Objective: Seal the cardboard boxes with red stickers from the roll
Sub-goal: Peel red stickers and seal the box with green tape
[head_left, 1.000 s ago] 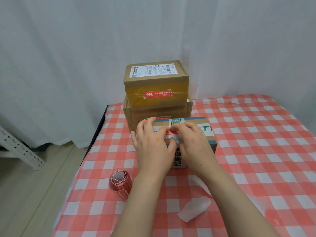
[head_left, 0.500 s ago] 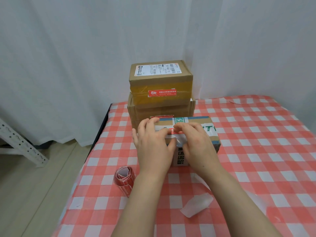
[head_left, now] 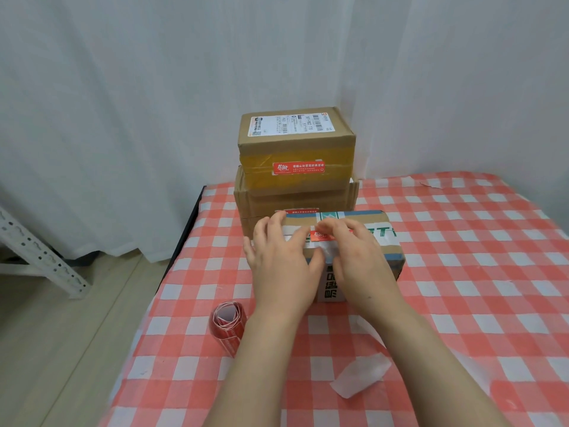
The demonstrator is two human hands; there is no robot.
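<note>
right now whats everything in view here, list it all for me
front box: one, brown, green-blue tape, table middle
lower box: one, brown, behind front box
top box: one, brown, stacked on it
red stickers: three, one on each box
sticker roll: one, red, table, beside left forearm
backing scrap: one, whitish, table near edge
tablecloth: one, red-white check
curtain: one, white, backdrop
metal rack: one, pale, floor left
left hand: flat on front box
right hand: fingers pressing its sticker

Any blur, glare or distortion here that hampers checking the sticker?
Head view: the right hand has motion-blurred fingertips over the sticker, while the left hand is sharper. Head view: light is soft and even, with no glare on the front box. Some wide-angle stretch shows toward the table corners.
</note>
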